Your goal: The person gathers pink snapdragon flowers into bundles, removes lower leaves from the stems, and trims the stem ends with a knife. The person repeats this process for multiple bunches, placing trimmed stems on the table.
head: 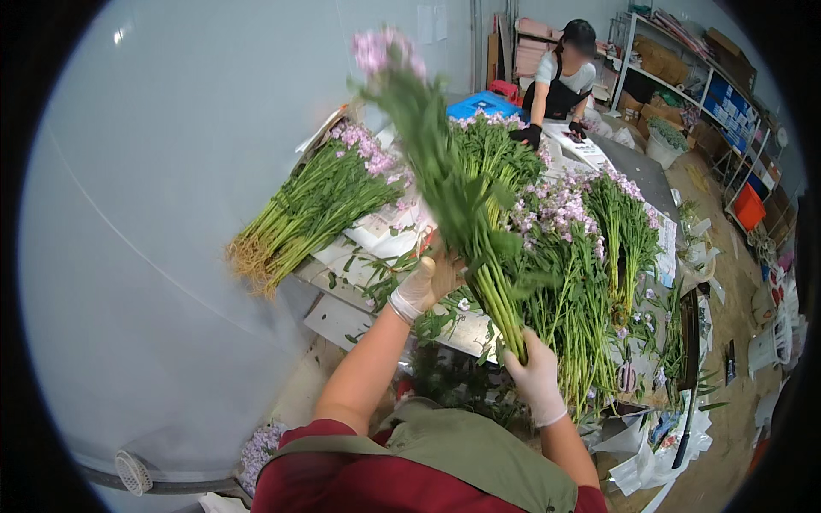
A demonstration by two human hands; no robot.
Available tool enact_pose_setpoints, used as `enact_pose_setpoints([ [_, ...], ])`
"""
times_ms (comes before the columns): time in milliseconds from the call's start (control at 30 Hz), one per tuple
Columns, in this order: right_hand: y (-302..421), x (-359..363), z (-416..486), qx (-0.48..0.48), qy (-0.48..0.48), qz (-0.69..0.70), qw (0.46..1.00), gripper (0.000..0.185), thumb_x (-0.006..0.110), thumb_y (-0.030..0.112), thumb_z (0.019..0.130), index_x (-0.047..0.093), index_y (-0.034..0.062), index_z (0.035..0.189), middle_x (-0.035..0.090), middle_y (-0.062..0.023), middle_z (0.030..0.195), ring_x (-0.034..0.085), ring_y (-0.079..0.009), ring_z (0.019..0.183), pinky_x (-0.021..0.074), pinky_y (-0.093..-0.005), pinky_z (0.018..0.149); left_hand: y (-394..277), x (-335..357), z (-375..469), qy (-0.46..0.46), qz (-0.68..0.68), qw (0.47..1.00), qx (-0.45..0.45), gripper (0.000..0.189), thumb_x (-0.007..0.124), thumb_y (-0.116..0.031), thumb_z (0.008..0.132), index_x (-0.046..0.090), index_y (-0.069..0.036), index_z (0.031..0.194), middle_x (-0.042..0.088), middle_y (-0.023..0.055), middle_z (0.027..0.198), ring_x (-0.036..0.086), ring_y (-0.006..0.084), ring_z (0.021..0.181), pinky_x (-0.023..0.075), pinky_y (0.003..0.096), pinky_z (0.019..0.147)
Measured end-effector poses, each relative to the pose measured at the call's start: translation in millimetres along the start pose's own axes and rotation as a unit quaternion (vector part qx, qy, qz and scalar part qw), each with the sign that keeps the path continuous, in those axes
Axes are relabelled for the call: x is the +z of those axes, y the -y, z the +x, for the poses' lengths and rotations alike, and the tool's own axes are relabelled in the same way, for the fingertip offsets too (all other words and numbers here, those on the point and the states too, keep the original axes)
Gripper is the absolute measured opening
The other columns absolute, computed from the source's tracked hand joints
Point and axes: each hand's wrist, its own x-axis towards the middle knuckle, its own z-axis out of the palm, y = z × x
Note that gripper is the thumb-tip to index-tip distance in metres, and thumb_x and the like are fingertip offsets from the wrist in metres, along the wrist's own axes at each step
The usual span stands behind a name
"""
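My right hand (535, 375), in a thin whitish glove, grips the lower stems of a long bunch of pink-flowered stems (465, 208). The bunch leans up and to the left, and its flower heads are blurred. Beside its middle is my left hand (431, 282), gloved too, with thumb and fingers apart; some fingertips are blurred against the leaves. Below and right of the bunch, more pink-flowered stems (574, 301) lie on the table (471, 333). To the left, a thick pile of stems with bare roots (308, 205) hangs past the table edge.
Across the table a person (564, 77) in black gloves leans over flowers and a white printed sheet (580, 144). Scissors (626, 377) lie at the near right. A blue crate (484, 104) stands at the back. Shelves (673, 80) and a white bucket (665, 144) are at right.
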Motion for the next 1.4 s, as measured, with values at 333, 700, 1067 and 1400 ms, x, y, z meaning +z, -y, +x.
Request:
enact_pose_setpoints([
  [333,-74.0,-33.0,-108.8,-0.052,-0.037,-0.272,0.960,0.055,0.076,0.019,0.067,0.052,0.0031,0.115,0.057,-0.0118,0.072,0.056,-0.0318,0.065,0.0454,-0.0429,0.061,111.1,-11.7,-17.3,-0.049,-0.155,0.977,-0.136,0.103,0.065,-0.069,0.065,0.033,-0.009,0.143,0.043,0.0112,0.143,0.043,0.0299,0.129,0.0367,0.0488,0.107],
  [700,-119.8,-73.6,-170.7,0.018,-0.058,-0.330,0.942,0.067,0.073,0.013,0.063,0.050,0.0078,0.126,0.057,-0.0130,0.102,0.054,-0.0342,0.096,0.0428,-0.0476,0.087,135.6,-47.2,-51.3,-0.067,-0.139,0.979,-0.136,0.039,0.058,-0.027,0.093,0.053,-0.011,0.129,0.056,0.0067,0.129,0.053,0.0241,0.118,0.0441,0.0399,0.100],
  [1067,-173.0,-170.8,-139.6,0.036,-0.150,-0.393,0.906,0.078,0.071,0.013,0.066,0.041,0.0119,0.139,0.034,-0.0205,0.142,0.032,-0.0399,0.132,0.0229,-0.0546,0.110,158.1,42.3,-33.7,-0.321,-0.052,0.945,-0.004,0.065,0.053,-0.055,0.090,0.043,-0.014,0.138,0.047,0.0053,0.138,0.045,0.0269,0.124,0.0389,0.0479,0.105],
  [1400,-351.3,-343.0,-353.6,0.617,-0.063,-0.306,0.723,0.082,0.073,0.025,0.073,0.030,0.0080,0.141,0.046,-0.0226,0.132,0.047,-0.0380,0.121,0.0390,-0.0480,0.099,228.6,88.5,33.2,-0.344,-0.131,0.924,0.108,0.064,0.056,-0.050,0.089,0.042,-0.013,0.139,0.044,0.0072,0.141,0.043,0.0314,0.126,0.0351,0.0501,0.107],
])
